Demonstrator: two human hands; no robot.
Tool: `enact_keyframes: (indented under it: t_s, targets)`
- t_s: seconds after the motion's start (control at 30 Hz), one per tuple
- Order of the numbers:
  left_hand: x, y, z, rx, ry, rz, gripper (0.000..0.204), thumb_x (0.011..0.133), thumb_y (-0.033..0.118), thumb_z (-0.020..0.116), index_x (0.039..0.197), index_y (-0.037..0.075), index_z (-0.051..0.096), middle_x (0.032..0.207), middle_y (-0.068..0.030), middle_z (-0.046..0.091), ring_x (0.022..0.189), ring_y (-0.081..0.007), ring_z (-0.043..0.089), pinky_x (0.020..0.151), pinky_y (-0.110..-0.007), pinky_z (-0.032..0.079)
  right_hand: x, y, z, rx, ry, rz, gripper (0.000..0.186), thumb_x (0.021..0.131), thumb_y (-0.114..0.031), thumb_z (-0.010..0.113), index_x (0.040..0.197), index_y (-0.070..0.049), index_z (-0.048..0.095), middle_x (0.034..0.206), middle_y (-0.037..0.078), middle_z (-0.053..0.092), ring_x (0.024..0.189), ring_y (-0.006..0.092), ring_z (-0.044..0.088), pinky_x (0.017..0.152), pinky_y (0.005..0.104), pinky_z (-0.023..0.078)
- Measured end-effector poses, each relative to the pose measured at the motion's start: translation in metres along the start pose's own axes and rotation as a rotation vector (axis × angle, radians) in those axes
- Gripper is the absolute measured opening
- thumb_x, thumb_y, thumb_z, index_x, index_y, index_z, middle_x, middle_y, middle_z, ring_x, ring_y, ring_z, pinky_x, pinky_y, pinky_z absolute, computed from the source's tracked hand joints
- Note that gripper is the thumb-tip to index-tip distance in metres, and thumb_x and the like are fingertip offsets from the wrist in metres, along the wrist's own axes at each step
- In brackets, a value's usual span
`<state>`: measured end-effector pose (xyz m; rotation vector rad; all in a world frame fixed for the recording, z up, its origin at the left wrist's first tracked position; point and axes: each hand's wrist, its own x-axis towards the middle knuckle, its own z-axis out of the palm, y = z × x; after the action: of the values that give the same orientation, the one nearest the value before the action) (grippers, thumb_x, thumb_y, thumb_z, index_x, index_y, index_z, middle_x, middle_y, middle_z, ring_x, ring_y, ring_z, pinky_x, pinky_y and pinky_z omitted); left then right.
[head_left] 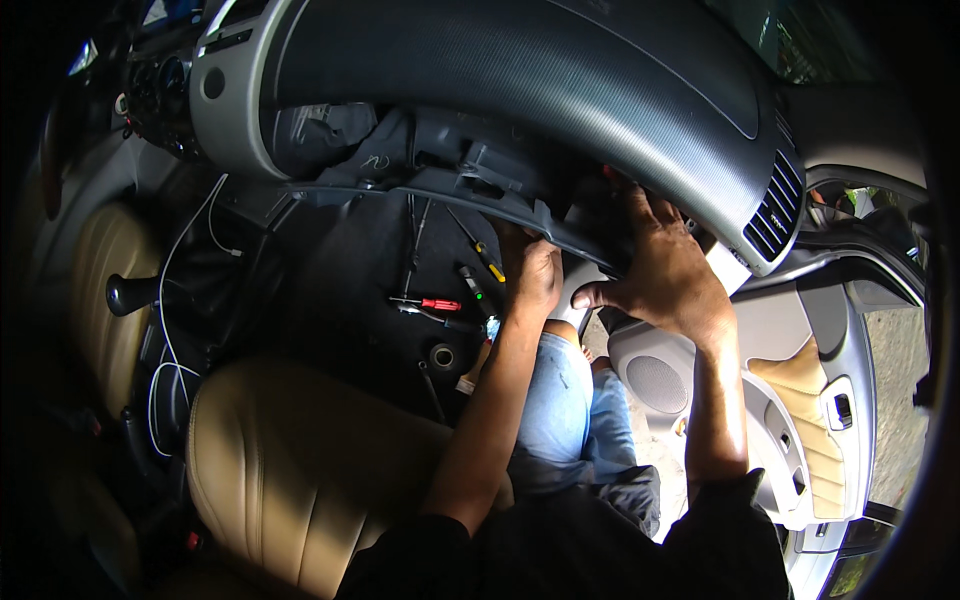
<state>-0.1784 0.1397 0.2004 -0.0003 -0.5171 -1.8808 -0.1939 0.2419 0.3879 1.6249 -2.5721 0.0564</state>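
Observation:
Beneath the dashboard point(480, 60) is an opening with a dark curved lower trim bar point(460, 205) across it. My left hand point(537, 268) is closed at that bar, near its right part; its fingertips and whatever they hold are hidden. To its right, my right hand point(675, 275) reaches up into the opening beside the bar. Its thumb is stretched out to the left and its fingers point upward, apart from the thumb. The fingertips go into shadow under the dashboard, close to a small red spot I cannot make out.
On the dark floor lie a red-handled screwdriver point(440, 304), a yellow-handled tool point(492, 265), a roll of tape point(442, 356) and a wrench point(432, 390). A tan seat point(290, 460) is at lower left, near a gear lever point(135, 294) and white cable point(165, 300). The door point(760, 340) stands open at right.

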Motion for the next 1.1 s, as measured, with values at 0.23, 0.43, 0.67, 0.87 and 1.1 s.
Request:
enact_keyframes:
  t_s: [0.23,0.43,0.67,0.87,1.1]
  targets:
    - [-0.003,0.012,0.018,-0.205,0.057,-0.06,0.1,0.072,-0.017,0.054,0.151,0.03,0.015,0.114,0.0016,0.048,0.101,-0.0098,0.05,0.091,-0.027,0.046,0.005,0.001,0.003,0.107,0.018,0.08,0.098,0.067,-0.022,0.089,0.148,-0.005,0.037,0.138,0.025,0.053,0.13,0.042,0.049,0.111,0.0464,0.04]
    - [0.002,0.034,0.023,-0.201,-0.028,-0.084,0.087,0.078,-0.007,0.058,0.147,0.03,0.02,0.117,-0.0008,0.051,0.108,-0.0163,0.052,0.092,-0.032,0.045,-0.004,-0.003,0.008,0.166,0.202,0.007,0.076,0.073,-0.014,0.084,0.139,-0.002,0.047,0.126,0.023,0.061,0.125,0.0397,0.055,0.104,0.0444,0.046]
    - [0.009,0.04,0.038,-0.03,-0.041,0.006,0.046,0.101,0.022,0.057,0.139,0.026,0.031,0.13,-0.0019,0.05,0.119,-0.0252,0.054,0.1,-0.047,0.049,-0.051,-0.004,0.043,0.167,0.799,-0.179,0.054,0.075,-0.006,0.079,0.125,0.003,0.058,0.123,0.021,0.062,0.118,0.0365,0.058,0.099,0.0449,0.046]
    - [0.024,0.038,0.054,0.313,0.018,0.078,0.063,0.099,0.026,0.063,0.14,0.012,0.017,0.117,-0.0094,0.049,0.104,-0.0189,0.055,0.1,-0.05,0.052,-0.071,-0.01,0.087,0.662,0.622,0.003,0.029,0.081,-0.003,0.072,0.107,0.004,0.063,0.101,0.021,0.066,0.088,0.0331,0.067,0.077,0.0389,0.054]
    - [0.053,0.026,0.06,0.479,0.162,0.291,0.054,0.098,0.039,0.061,0.122,0.0,0.034,0.099,-0.009,0.06,0.093,-0.0173,0.062,0.086,-0.041,0.059,-0.033,0.002,0.131,1.702,0.251,0.503,0.072,0.098,-0.047,0.06,0.143,0.005,0.041,0.14,0.019,0.053,0.123,0.03,0.056,0.098,0.0442,0.047]
